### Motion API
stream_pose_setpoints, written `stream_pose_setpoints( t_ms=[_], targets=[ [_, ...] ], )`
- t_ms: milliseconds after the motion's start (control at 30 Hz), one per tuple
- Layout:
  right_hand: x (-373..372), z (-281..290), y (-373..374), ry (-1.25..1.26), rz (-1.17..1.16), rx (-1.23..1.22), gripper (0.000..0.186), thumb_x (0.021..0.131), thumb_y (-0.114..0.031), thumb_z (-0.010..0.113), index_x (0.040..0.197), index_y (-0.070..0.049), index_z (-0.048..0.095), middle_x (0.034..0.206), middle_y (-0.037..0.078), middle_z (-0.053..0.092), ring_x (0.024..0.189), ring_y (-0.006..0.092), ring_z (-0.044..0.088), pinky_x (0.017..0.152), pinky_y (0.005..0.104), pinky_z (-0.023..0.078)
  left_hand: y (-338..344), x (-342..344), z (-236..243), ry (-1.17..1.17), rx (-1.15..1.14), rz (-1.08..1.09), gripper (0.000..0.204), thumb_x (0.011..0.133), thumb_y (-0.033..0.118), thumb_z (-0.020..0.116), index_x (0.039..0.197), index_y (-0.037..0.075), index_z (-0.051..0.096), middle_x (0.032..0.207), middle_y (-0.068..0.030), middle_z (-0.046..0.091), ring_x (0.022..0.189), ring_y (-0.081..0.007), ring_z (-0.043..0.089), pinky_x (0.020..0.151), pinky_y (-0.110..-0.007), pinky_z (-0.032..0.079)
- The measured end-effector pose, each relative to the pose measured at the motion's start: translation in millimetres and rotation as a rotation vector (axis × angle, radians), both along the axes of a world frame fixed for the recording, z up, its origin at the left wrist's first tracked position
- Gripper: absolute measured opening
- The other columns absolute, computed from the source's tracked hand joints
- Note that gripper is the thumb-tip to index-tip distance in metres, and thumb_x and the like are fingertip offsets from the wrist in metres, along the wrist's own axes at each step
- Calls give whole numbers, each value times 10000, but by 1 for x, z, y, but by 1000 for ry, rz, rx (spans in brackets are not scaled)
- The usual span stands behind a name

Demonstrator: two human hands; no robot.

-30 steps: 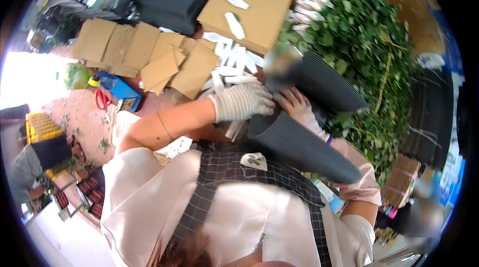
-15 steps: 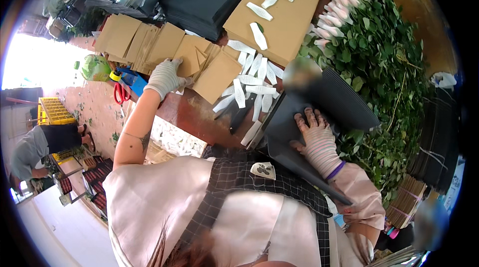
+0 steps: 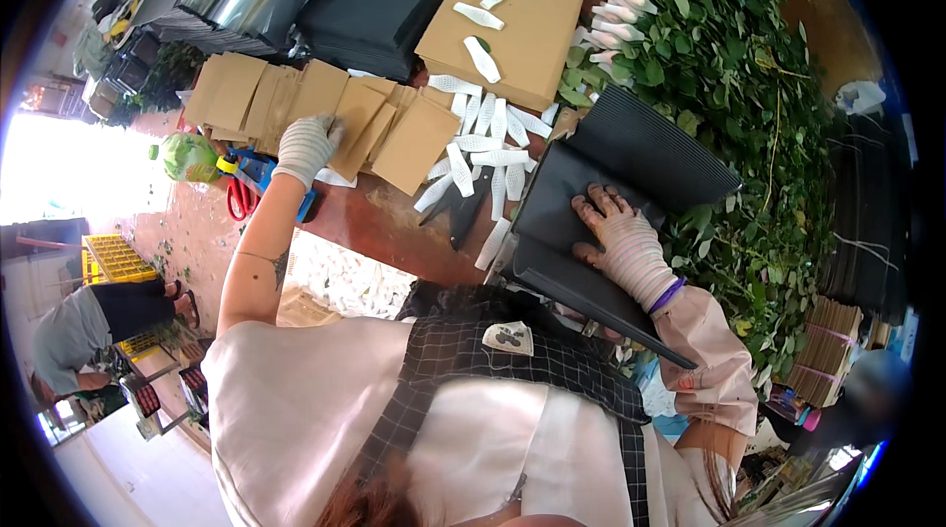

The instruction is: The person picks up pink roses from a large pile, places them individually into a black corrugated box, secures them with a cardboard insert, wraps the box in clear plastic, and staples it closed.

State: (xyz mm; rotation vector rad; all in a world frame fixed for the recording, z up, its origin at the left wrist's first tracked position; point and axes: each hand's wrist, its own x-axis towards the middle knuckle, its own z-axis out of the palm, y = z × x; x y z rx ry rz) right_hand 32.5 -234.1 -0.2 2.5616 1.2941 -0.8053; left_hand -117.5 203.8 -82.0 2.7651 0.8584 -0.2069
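Note:
My left hand [image 3: 307,148], in a pale striped glove with bare fingertips, reaches to a row of cardboard pieces [image 3: 409,145]. Its fingers are closed at the edge of one piece, and their tips are partly hidden. My right hand [image 3: 619,243], gloved the same way, lies with fingers spread on a black folded sheet [image 3: 547,217] in front of me. Ridged black sheeting [image 3: 662,138] rises along its far side. White mesh sleeves [image 3: 478,144] are heaped between the cardboard and the black sheet. Dark-handled scissors [image 3: 463,215] lie beside them.
Leafy stems [image 3: 734,103] with pale sleeved flower heads [image 3: 621,0] pile up on the right. A large cardboard sheet [image 3: 532,20] bears a few sleeves. Stacked black sheets [image 3: 379,10] stand at the back. Red-handled scissors [image 3: 241,200] hang left. Another person [image 3: 74,325] bends over at far left.
My left hand has shifted slightly left along the cardboard and its fingers have drawn in. The cardboard beside it has shifted. My right hand stays on the black sheet, which now lies more open.

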Motion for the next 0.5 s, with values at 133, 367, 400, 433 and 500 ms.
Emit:
stream_pose_setpoints(
  t_ms=[133, 367, 400, 433, 500],
  targets=[
    [0, -1, 0, -1, 2, 29, 658, 779, -341, 654, 1349, -165, 377, 1444, 101, 289, 1339, 300, 279, 1018, 467, 348, -3, -2, 1, -58, -27, 67, 617, 746, 476, 633, 1181, 46, 556, 1056, -211, 615, 1001, -346, 588, 880, -402, 456],
    [-2, -2, 0, 22, -29, 37, 661, 780, -341, 658, 1354, -176, 377, 1459, 95, 272, 1355, 295, 253, 1034, 480, 332, -30, 13, -3, 66, -6, 190, 915, 612, 478, 754, 1341, 58, 393, 1282, -249, 473, 1191, -369, 466, 981, -388, 401],
    [-1, -2, 0, 19, -32, 39, 661, 780, -341, 658, 1354, -176, 377, 1459, 95, 272, 1355, 295, 253, 1034, 480, 332, -29, 12, -8, -11, 33, 195, 762, 696, 464, 697, 1288, 46, 463, 1216, -250, 523, 1159, -379, 487, 964, -399, 406],
    [-1, -3, -2, 9, -30, 46, 655, 782, -341, 656, 1353, -179, 380, 1455, 96, 280, 1353, 291, 258, 1030, 478, 336, -25, 12, -6, -9, 33, 190, 762, 696, 464, 697, 1288, 46, 463, 1216, -250, 523, 1159, -379, 487, 964, -399, 406],
    [-1, -3, -2, 2, -33, 55, 649, 784, -341, 653, 1352, -182, 383, 1451, 97, 289, 1351, 288, 262, 1026, 476, 341, -10, 13, 2, -69, -112, 303, 535, 800, 407, 609, 1177, 31, 556, 1097, -247, 584, 1063, -393, 538, 915, -416, 430]
  ],
)
